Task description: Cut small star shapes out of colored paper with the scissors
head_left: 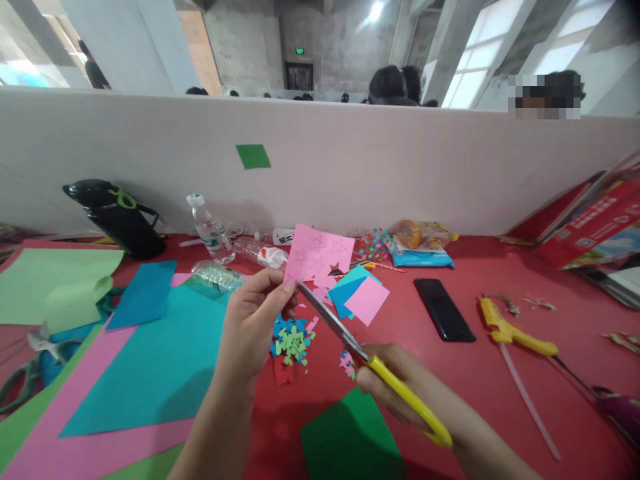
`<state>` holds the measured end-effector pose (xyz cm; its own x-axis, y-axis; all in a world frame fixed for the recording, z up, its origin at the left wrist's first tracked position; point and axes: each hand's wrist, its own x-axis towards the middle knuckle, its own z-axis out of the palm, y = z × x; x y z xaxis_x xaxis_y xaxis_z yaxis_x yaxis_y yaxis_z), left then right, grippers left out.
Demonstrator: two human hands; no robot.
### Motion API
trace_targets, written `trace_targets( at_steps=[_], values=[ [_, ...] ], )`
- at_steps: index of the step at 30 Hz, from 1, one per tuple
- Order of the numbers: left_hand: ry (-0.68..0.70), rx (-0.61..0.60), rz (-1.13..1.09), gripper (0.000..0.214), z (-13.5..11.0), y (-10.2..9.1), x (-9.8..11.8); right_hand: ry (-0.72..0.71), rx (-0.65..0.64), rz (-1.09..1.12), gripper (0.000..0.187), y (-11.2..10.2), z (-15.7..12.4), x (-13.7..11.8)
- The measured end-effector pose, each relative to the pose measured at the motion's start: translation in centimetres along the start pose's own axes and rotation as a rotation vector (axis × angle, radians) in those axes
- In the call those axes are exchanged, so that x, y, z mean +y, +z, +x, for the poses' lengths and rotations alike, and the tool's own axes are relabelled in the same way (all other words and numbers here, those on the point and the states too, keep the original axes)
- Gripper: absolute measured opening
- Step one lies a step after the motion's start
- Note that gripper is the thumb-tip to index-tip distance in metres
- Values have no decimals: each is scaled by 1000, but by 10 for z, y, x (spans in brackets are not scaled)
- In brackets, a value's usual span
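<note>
My left hand (260, 310) pinches a pink sheet of paper (326, 243) by its lower left corner. Several stars are drawn on the sheet in dark lines, and a star-shaped gap shows near its lower edge. In my right hand (395, 383) is a pair of scissors (411, 402) with yellow handles. Their blades point up and left, with the tips at the sheet's lower edge close to my left fingers. Beneath my hands lies a pile of small green and blue paper cut-outs (293, 341). Small pink pieces (347, 363) lie close to my right hand.
Coloured sheets (150, 373) and dark-handled scissors (37, 363) cover the left. A black flask (117, 217) and plastic bottles (210, 230) stand or lie along the white partition (320, 167). To the right are a phone (443, 310), a yellow glue gun (515, 330) and snack packets (423, 243).
</note>
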<state>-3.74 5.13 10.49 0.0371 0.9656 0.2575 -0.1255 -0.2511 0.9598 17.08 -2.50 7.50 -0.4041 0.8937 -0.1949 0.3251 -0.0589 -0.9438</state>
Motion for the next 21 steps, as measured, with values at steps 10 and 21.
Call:
trace_targets(
  at_steps=[10,21],
  values=[
    [27,11,30,14,-1,-1,-1,-19,5,-65,53,0,5,11],
    [-26,-41,61,13,1,-4,-2,-70,-20,-105,53,-6,2,8]
  ],
)
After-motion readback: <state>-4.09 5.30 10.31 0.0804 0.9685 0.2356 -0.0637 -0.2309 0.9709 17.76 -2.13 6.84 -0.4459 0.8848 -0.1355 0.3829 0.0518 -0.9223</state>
